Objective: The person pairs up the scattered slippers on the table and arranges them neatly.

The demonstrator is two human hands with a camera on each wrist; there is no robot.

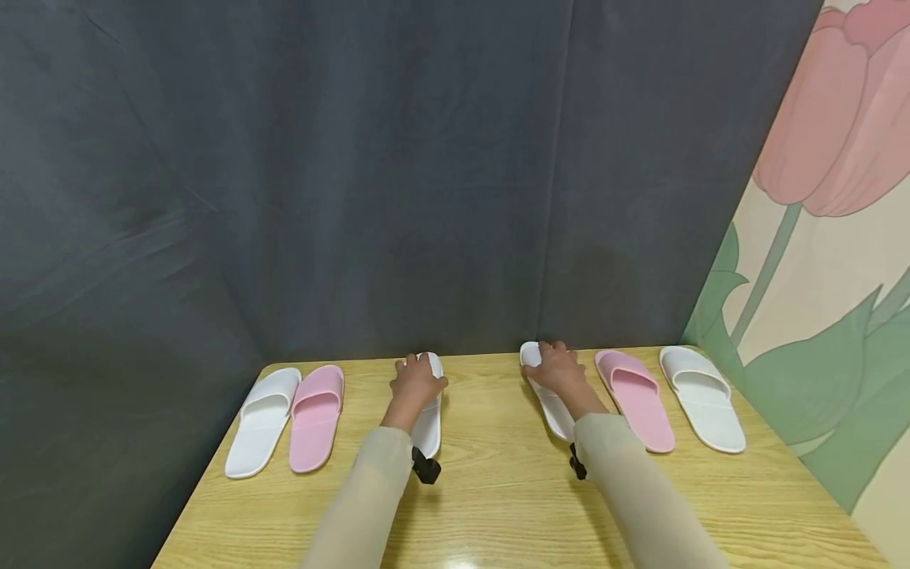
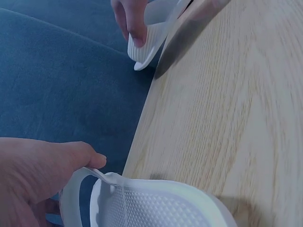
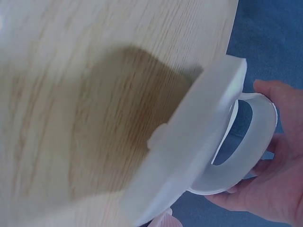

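Near the table's back edge, my left hand [image 1: 415,385] grips a white slipper [image 1: 428,431] by its upper band. In the left wrist view the thumb of the left hand [image 2: 42,170] presses the band of this white slipper [image 2: 165,203], with other fingers mostly hidden. Farther right, my right hand [image 1: 559,371] holds another white slipper [image 1: 553,411] by its band. The right wrist view shows that slipper [image 3: 189,132] tilted above the wood, its sole edge toward the camera, with the right hand [image 3: 279,175] around the band's outer side.
To the left lie a white slipper [image 1: 259,431] and a pink slipper [image 1: 313,431]. A pink slipper [image 1: 647,411] and a white slipper [image 1: 711,411] lie to the right. A dark curtain [image 1: 426,197] hangs behind the wooden table [image 1: 498,490]; a tulip-painted wall [image 1: 803,316] borders it.
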